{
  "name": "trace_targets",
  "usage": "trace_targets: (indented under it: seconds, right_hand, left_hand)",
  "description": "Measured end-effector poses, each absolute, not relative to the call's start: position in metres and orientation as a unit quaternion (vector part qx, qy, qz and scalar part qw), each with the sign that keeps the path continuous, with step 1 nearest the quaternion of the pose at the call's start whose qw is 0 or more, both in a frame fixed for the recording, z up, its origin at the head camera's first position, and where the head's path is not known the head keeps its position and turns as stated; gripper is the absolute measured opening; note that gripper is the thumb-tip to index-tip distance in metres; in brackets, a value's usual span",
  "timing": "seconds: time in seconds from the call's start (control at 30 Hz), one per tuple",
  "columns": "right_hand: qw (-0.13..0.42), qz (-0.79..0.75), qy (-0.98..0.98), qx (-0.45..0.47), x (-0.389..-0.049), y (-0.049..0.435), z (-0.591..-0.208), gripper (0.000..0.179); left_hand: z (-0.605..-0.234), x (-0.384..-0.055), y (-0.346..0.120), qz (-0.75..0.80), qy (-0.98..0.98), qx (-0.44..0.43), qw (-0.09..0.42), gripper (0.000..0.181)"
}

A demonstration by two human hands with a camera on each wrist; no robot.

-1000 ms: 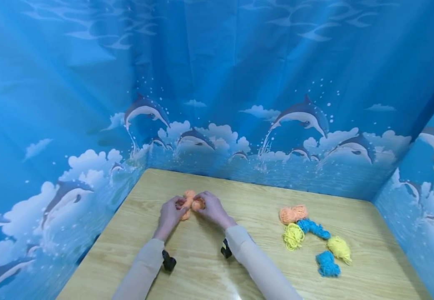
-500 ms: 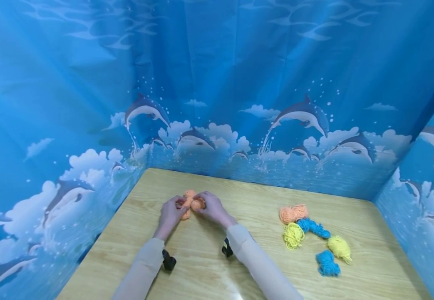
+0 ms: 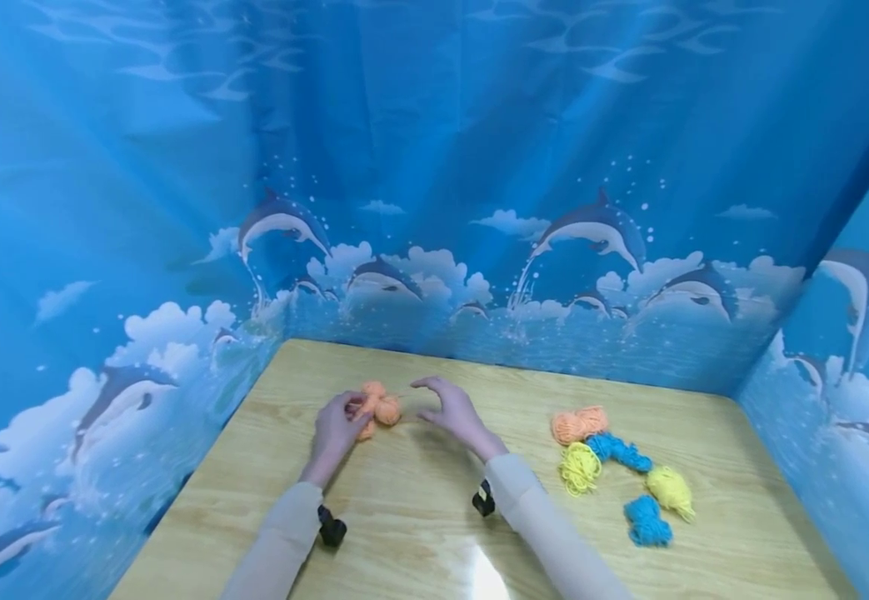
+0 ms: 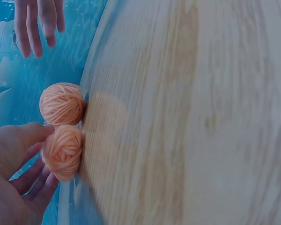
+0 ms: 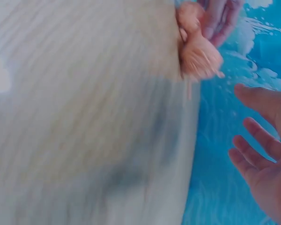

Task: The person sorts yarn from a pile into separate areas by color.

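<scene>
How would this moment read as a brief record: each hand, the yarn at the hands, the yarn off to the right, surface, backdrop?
Left hand: holds peach yarn
Right hand: fingers spread, apart from the peach balls
Yarn off to the right: one peach bundle, two blue bundles, two yellow bundles
Surface: wooden table
Backdrop: blue dolphin-print curtain

A pale wood-grained table (image 3: pixel 404 517) carries a bright patch of glare (image 3: pixel 488 575) toward its near edge, while a dolphin-printed blue backdrop (image 3: pixel 419 125) rises behind its far edge and along both its sides. On the table's right half lie a peach skein (image 3: pixel 579 425), farthest back of the group; a twisted blue skein (image 3: pixel 618 452) and a loose yellow skein (image 3: pixel 580 468), somewhat nearer its front; a plump yellow skein (image 3: pixel 670 492), closest to its right edge; and a compact blue skein (image 3: pixel 647 522), closest to its near edge.
</scene>
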State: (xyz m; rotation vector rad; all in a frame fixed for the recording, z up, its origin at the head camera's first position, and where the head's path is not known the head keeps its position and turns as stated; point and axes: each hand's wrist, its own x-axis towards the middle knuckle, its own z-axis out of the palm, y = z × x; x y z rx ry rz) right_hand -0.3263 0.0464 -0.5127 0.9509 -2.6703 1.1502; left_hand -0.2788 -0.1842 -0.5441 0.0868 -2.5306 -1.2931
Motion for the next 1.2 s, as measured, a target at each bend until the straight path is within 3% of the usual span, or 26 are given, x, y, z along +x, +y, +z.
trace_targets:
  seconds: [0.53, 1.2]
  right_hand:
    - [0.068, 0.387, -0.886, 0.246, -0.327, 0.115, -0.493, 0.049]
    - [0.075, 0.370, -0.911, 0.167, -0.320, 0.213, -0.491, 0.051]
  left_hand:
    - [-0.540, -0.274, -0.182, -0.427, -0.890, 0.012, 0.159, 0.032]
    - [-0.545, -0.274, -0.184, -0.432, -0.892, -0.006, 0.130, 0.043]
